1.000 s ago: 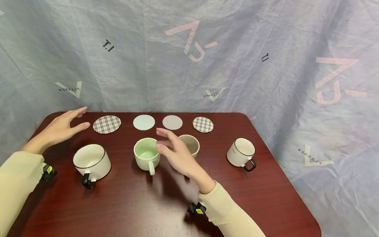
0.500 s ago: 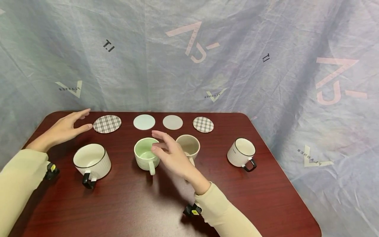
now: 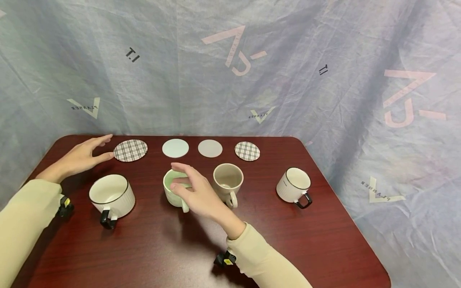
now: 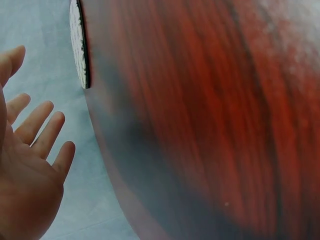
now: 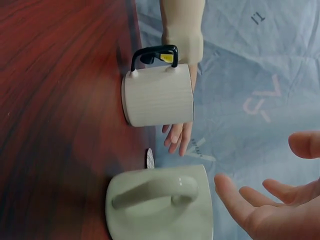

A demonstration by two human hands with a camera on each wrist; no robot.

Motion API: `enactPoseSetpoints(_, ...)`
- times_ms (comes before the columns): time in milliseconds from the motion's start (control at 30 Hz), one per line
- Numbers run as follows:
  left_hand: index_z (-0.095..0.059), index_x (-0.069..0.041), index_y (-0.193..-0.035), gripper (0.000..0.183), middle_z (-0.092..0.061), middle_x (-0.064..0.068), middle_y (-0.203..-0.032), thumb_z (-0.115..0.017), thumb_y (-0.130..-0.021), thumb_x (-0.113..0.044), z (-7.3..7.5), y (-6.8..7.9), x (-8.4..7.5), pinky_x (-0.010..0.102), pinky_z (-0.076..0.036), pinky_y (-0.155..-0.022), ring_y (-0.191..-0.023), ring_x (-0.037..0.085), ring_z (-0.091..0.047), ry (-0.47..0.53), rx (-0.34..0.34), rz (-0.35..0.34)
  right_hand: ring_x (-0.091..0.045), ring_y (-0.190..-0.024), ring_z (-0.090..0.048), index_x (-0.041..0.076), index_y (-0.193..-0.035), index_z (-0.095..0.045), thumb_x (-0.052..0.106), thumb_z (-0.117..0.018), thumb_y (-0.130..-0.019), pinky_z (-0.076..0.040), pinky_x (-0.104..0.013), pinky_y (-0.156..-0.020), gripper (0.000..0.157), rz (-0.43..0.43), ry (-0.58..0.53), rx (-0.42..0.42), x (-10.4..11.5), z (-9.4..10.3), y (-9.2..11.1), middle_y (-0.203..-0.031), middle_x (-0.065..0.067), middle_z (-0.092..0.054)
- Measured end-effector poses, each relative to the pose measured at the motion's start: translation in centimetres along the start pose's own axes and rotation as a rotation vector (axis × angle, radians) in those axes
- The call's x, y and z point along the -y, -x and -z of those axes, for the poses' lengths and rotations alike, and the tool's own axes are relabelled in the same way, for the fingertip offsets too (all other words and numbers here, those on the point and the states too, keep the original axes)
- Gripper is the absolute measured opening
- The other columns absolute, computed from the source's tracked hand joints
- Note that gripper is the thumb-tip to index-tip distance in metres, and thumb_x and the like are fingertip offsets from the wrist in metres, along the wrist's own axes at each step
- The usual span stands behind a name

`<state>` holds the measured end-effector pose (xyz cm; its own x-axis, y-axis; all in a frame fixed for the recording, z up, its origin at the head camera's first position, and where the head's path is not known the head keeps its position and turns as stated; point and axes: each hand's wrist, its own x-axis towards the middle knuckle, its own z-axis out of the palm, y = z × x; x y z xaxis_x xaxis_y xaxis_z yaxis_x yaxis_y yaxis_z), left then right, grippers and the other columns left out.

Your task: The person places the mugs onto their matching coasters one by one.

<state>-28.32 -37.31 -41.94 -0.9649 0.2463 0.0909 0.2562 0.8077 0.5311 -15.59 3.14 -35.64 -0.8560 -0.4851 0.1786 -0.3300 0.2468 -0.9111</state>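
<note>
In the head view my right hand (image 3: 198, 194) hovers over the pale green mug (image 3: 174, 197), its fingers relaxed and covering part of the rim. The right wrist view has that mug's looped handle (image 5: 155, 190) facing the camera, with the hand apart from it. At far left my left hand (image 3: 82, 157) is held with fingers loosely extended, holding nothing; its fingertips are near a large plaid coaster (image 3: 130, 151). Closer to me than that hand stands a wide white mug (image 3: 117, 202) with a black handle. A beige mug (image 3: 228, 179) is just right of my right hand.
Along the far edge of the dark red table (image 3: 151, 256) lie a pale blue coaster (image 3: 175, 148), a grey coaster (image 3: 210, 149) and a smaller plaid coaster (image 3: 247, 151). A smaller white mug (image 3: 292, 188) stands at right. Behind hangs a printed grey cloth (image 3: 173, 72).
My right hand has moved left, from between the green and beige mugs to over the green one, uncovering the beige mug. The left hand has shifted slightly right toward the large plaid coaster.
</note>
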Motion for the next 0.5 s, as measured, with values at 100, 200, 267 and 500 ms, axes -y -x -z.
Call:
enactPoseSetpoints(100,-0.027,-0.011,-0.155,0.079,-0.039,0.027,-0.146,-0.064,-0.093,-0.043,-0.2,-0.3,0.2,0.066,-0.03,-0.096,-0.131,0.045,-0.036,0.0,0.01,-0.002,-0.021,-0.12,-0.06,0.026,-0.144,-0.045,0.021,-0.06,-0.096,-0.049,-0.022,-0.093,0.05,0.01,-0.016,0.018,0.1,-0.4,-0.1,-0.142,0.009,-0.049)
enactPoseSetpoints(200,-0.027,-0.011,-0.155,0.079,-0.038,0.028,-0.145,-0.064,-0.093,-0.044,-0.4,-0.4,0.4,0.066,-0.03,-0.096,-0.132,0.046,-0.035,-0.008,0.025,-0.001,-0.02,-0.121,-0.06,0.025,-0.144,-0.044,0.02,-0.06,-0.096,-0.049,-0.021,-0.092,0.051,0.013,-0.019,0.034,0.0,-0.7,-0.1,-0.142,0.008,-0.049)
enactPoseSetpoints(267,-0.027,-0.011,-0.155,0.079,-0.038,0.028,-0.145,-0.063,-0.093,-0.044,-0.4,-0.5,0.5,0.066,-0.03,-0.096,-0.132,0.046,-0.035,-0.019,0.034,0.002,-0.019,-0.12,-0.06,0.025,-0.145,-0.044,0.02,-0.061,-0.096,-0.049,-0.02,-0.092,0.051,0.012,-0.024,0.043,0.0,-1.0,-0.1,-0.142,0.01,-0.048)
enactPoseSetpoints(500,-0.025,-0.013,-0.156,0.08,-0.036,0.029,-0.146,-0.062,-0.094,-0.046,-0.2,-0.7,0.7,0.067,-0.029,-0.096,-0.132,0.047,-0.034,-0.034,0.054,0.013,-0.005,-0.115,-0.059,0.024,-0.144,-0.045,0.018,-0.062,-0.095,-0.049,-0.019,-0.091,0.052,0.003,-0.034,0.054,-0.1,-2.5,-0.3,-0.143,0.006,-0.048)
